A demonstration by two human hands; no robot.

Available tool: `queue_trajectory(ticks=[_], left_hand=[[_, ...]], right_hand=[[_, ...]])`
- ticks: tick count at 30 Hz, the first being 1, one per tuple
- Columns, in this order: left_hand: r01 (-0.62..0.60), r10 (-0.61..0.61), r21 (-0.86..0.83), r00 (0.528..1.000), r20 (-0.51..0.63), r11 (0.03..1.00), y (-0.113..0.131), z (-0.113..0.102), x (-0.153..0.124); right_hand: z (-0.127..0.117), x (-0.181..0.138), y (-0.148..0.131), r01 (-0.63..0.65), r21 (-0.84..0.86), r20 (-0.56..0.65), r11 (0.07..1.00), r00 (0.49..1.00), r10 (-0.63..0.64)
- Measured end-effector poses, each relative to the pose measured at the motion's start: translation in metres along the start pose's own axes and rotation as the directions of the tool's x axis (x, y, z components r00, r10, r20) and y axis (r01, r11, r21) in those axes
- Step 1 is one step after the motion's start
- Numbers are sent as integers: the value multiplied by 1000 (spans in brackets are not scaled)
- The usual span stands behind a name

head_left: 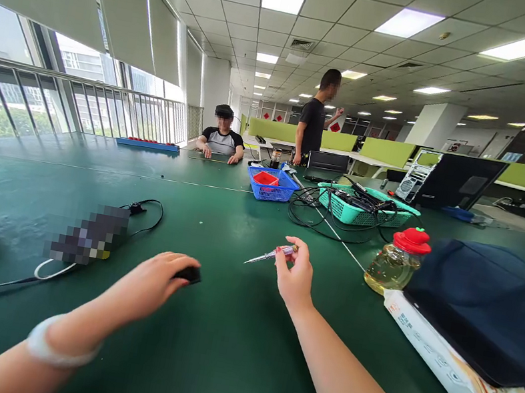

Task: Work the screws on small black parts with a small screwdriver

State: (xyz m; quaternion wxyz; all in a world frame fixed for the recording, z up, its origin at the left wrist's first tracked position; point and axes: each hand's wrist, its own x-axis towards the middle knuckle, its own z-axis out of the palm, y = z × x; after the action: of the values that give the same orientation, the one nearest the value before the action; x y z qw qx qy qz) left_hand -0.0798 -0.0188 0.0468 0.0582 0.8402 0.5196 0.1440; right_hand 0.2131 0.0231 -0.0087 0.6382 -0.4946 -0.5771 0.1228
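Note:
My right hand (295,275) pinches a slim screwdriver (268,256) by its clear handle, which looks like a voltage tester's. The thin metal tip points left, above the green tabletop (212,364). To the left, my left hand (158,283) is closed around a small black object (189,274); its kind cannot be made out because the fingers cover most of it. The two hands are apart, and the screwdriver does not touch the black object.
At right stand a red-lidded bottle (393,264), a white packet (438,353) and a dark blue bag (493,298). Farther back are a blue basket (271,191) and a teal basket (341,212) with black cables. A cord (4,281) runs along the left. A person (222,138) sits opposite.

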Motion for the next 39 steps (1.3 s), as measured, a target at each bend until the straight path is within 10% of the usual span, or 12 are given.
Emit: queue_trajectory(ticks=[9, 23, 32, 39], left_hand=[[-72, 79, -164, 996, 36, 984, 54, 72, 93], [-118, 126, -462, 992, -13, 879, 35, 94, 97], [-85, 67, -339, 996, -65, 937, 29, 105, 97], [-87, 79, -253, 996, -41, 964, 28, 100, 97]], right_hand=[[1, -9, -13, 356, -60, 86, 933, 933, -350], [6, -16, -21, 579, -91, 247, 810, 801, -545], [10, -22, -32, 706, -8, 457, 708, 632, -626], [11, -23, -32, 660, -27, 566, 751, 629, -532]])
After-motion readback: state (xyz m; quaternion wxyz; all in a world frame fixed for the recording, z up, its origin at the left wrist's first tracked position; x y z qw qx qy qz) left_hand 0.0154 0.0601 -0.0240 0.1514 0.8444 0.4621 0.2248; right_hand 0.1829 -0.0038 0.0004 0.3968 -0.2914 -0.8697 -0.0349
